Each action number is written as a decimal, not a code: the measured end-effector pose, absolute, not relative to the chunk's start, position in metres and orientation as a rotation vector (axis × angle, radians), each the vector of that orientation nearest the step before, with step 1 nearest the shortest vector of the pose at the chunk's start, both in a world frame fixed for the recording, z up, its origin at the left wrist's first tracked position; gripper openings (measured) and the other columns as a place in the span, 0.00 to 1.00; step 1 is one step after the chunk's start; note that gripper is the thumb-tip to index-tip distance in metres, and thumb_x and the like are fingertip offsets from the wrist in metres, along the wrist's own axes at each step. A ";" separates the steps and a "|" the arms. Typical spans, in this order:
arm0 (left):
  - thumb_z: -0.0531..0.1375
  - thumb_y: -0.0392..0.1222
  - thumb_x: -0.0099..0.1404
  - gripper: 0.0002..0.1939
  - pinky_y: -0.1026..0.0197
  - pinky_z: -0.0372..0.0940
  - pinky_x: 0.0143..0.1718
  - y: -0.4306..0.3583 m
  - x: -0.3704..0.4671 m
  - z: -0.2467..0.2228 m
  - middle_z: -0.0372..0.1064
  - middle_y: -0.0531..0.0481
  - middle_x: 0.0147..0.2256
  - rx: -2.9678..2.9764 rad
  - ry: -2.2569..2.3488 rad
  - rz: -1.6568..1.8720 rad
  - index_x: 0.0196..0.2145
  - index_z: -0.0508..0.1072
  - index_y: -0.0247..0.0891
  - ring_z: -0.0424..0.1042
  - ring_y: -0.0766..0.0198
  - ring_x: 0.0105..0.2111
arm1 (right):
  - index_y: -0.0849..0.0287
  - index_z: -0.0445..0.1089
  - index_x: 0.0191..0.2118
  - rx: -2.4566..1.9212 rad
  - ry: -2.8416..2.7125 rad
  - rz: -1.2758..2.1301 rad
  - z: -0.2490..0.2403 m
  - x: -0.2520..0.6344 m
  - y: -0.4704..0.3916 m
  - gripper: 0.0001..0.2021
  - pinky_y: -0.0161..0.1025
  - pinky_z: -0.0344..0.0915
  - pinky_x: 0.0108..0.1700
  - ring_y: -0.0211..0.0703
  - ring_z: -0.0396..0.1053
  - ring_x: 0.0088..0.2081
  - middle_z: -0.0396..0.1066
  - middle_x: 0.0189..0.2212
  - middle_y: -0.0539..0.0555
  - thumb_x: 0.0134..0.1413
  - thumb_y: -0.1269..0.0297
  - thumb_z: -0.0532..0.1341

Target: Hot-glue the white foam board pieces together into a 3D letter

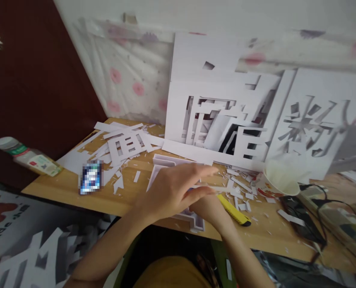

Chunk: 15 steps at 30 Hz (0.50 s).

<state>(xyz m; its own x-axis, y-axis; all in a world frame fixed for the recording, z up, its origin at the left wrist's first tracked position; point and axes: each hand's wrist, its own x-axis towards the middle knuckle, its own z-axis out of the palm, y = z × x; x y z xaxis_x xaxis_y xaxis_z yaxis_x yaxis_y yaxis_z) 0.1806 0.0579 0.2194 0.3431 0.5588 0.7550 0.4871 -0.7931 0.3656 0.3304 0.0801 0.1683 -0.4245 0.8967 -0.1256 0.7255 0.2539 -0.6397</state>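
My left hand (171, 188) reaches across in front of me, its fingers stretched to the right and the thumb apart from them. It partly covers my right hand (206, 206), whose fingers are hidden behind it. Under both hands lies a white board shape with raised thin walls (197, 224), like a hollow letter, at the table's front edge. A thin pale strip (221, 189) shows just beyond my left fingertips; whether it is held cannot be made out. Right of my right wrist rests a yellow utility knife (234, 212).
Cut-out white boards (178, 64) lean against the wall. White offcuts (126, 144) pile at the left, with scraps around the paper cup (281, 180). A bottle (35, 158), a pixelated item (90, 177) and a black phone-like object with cables (299, 220) lie on the wooden table (111, 202).
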 end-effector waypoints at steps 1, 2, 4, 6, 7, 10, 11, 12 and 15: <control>0.59 0.49 0.71 0.16 0.63 0.72 0.47 0.060 0.172 0.215 0.79 0.48 0.46 2.440 1.004 1.495 0.53 0.68 0.42 0.78 0.64 0.44 | 0.57 0.76 0.34 -1.491 -2.249 0.991 0.167 0.334 0.081 0.13 0.37 0.63 0.30 0.45 0.73 0.28 0.75 0.25 0.53 0.62 0.56 0.59; 0.60 0.50 0.71 0.18 0.62 0.72 0.48 0.063 0.162 0.209 0.78 0.47 0.47 2.351 1.062 1.535 0.55 0.68 0.42 0.78 0.64 0.45 | 0.57 0.75 0.32 -1.468 -2.232 1.046 0.166 0.338 0.082 0.16 0.37 0.62 0.28 0.44 0.71 0.25 0.73 0.22 0.52 0.61 0.51 0.59; 0.57 0.49 0.72 0.17 0.61 0.72 0.46 0.072 0.135 0.190 0.78 0.46 0.45 2.119 1.278 1.611 0.54 0.68 0.41 0.78 0.63 0.43 | 0.57 0.71 0.27 -1.423 -2.193 1.090 0.163 0.346 0.085 0.22 0.36 0.61 0.27 0.42 0.69 0.23 0.71 0.20 0.51 0.61 0.43 0.57; 0.53 0.49 0.73 0.15 0.60 0.72 0.46 0.081 0.102 0.164 0.78 0.46 0.44 1.880 1.611 1.645 0.51 0.70 0.40 0.78 0.62 0.42 | 0.56 0.69 0.24 -1.406 -2.150 1.075 0.161 0.352 0.088 0.27 0.37 0.62 0.28 0.42 0.69 0.25 0.71 0.20 0.51 0.61 0.39 0.53; 0.53 0.49 0.73 0.15 0.59 0.71 0.45 0.084 0.086 0.149 0.78 0.46 0.43 1.794 1.799 1.616 0.49 0.70 0.39 0.78 0.61 0.41 | 0.56 0.68 0.23 -1.417 -2.139 1.055 0.160 0.355 0.089 0.28 0.37 0.62 0.29 0.43 0.69 0.25 0.71 0.21 0.52 0.61 0.38 0.52; 0.55 0.47 0.68 0.14 0.56 0.70 0.45 0.084 0.049 0.099 0.78 0.44 0.42 1.660 2.225 1.391 0.47 0.72 0.39 0.77 0.57 0.40 | 0.56 0.68 0.24 -1.482 -2.133 0.996 0.155 0.358 0.092 0.28 0.39 0.63 0.31 0.44 0.70 0.26 0.72 0.23 0.53 0.59 0.37 0.52; 0.55 0.46 0.67 0.14 0.56 0.70 0.44 0.081 0.043 0.083 0.78 0.44 0.41 1.598 2.274 1.368 0.46 0.72 0.39 0.77 0.57 0.39 | 0.56 0.68 0.24 -1.502 -2.141 0.974 0.153 0.358 0.093 0.27 0.40 0.63 0.31 0.45 0.70 0.27 0.73 0.24 0.54 0.58 0.36 0.54; 0.54 0.46 0.67 0.14 0.57 0.70 0.42 0.076 0.038 0.068 0.78 0.44 0.40 1.532 2.294 1.367 0.46 0.72 0.39 0.77 0.58 0.37 | 0.56 0.68 0.25 -1.521 -2.150 0.958 0.151 0.358 0.094 0.27 0.40 0.63 0.31 0.45 0.70 0.27 0.73 0.25 0.54 0.57 0.36 0.54; 0.54 0.46 0.65 0.13 0.58 0.69 0.39 0.060 0.039 0.033 0.78 0.44 0.37 1.405 2.286 1.373 0.42 0.72 0.39 0.76 0.59 0.34 | 0.56 0.67 0.24 -1.554 -2.180 1.020 0.146 0.359 0.095 0.27 0.39 0.61 0.30 0.45 0.68 0.26 0.71 0.23 0.53 0.57 0.35 0.54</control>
<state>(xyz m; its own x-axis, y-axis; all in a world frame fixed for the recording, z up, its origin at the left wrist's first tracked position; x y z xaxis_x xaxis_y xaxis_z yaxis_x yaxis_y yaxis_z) 0.0387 0.0598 0.0334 -0.5593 0.7621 0.3262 0.6462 0.1543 0.7474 0.3587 0.0955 0.1462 -0.3848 0.9069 -0.1713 0.7127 0.1741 -0.6795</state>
